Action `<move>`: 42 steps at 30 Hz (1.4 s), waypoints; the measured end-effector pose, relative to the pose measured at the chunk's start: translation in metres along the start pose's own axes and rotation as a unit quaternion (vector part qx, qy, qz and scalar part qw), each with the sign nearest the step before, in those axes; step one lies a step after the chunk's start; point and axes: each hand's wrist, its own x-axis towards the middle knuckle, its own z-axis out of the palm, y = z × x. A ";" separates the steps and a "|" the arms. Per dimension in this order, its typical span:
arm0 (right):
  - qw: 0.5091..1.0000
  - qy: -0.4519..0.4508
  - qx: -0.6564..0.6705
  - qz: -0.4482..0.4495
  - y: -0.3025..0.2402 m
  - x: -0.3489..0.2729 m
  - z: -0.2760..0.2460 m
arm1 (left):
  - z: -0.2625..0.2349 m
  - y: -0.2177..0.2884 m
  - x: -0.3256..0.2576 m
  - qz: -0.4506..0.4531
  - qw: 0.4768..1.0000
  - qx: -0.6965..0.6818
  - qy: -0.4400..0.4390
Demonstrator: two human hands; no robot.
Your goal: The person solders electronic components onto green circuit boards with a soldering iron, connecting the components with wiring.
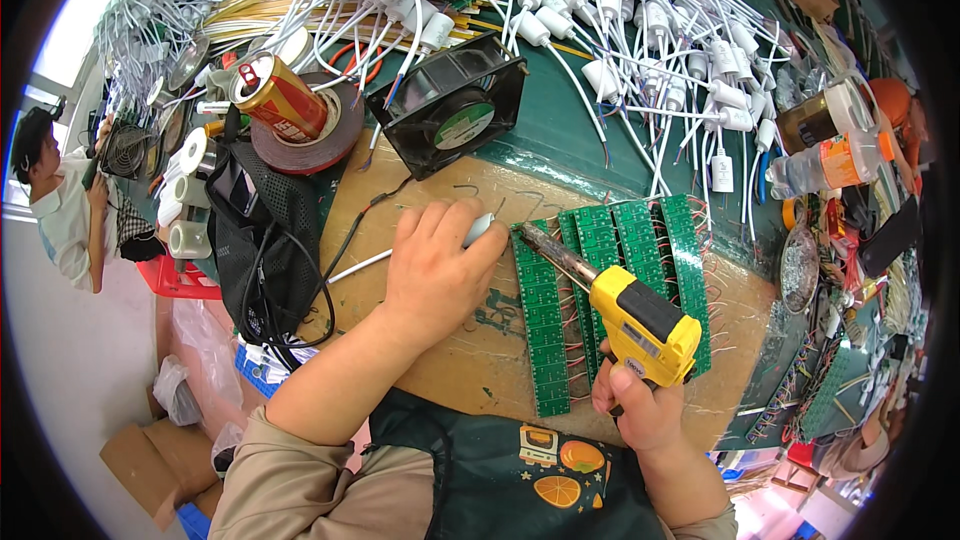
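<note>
My right hand (642,408) is wrapped round the grip of a yellow and black soldering gun (645,332). Its dark metal tip points up and left, close to the top end of the leftmost green circuit board strip (543,340). In my left hand (435,265), fingers closed, is a white cylindrical lamp-holder-like part (479,229); a white cable (360,265) runs out on the other side of the hand. Several board strips lie side by side under the gun, with thin wires along their edges. Whether the tip touches anything is too small to tell.
A black square fan (447,105) stands beyond my left hand. Left of it, a red and gold can (283,100) rests on a tape roll (335,135). White wired parts (650,10) pile at the back. A bottle (830,165) lies right. Another person (70,200) is far left.
</note>
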 end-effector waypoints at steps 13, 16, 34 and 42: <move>0.994 -0.003 0.110 -0.020 0.003 -0.009 -0.013 | 0.000 0.001 0.001 0.007 1.000 0.008 0.006; 0.990 0.003 0.137 -0.039 0.002 -0.017 -0.021 | -0.002 0.004 0.002 -0.002 1.000 -0.002 -0.005; 0.946 0.160 0.143 -0.244 0.071 -0.064 -0.089 | -0.015 0.015 0.012 0.021 1.000 0.020 0.006; 0.937 0.169 0.186 -0.243 0.078 -0.062 -0.095 | 0.014 0.045 0.118 0.078 0.994 -0.074 0.005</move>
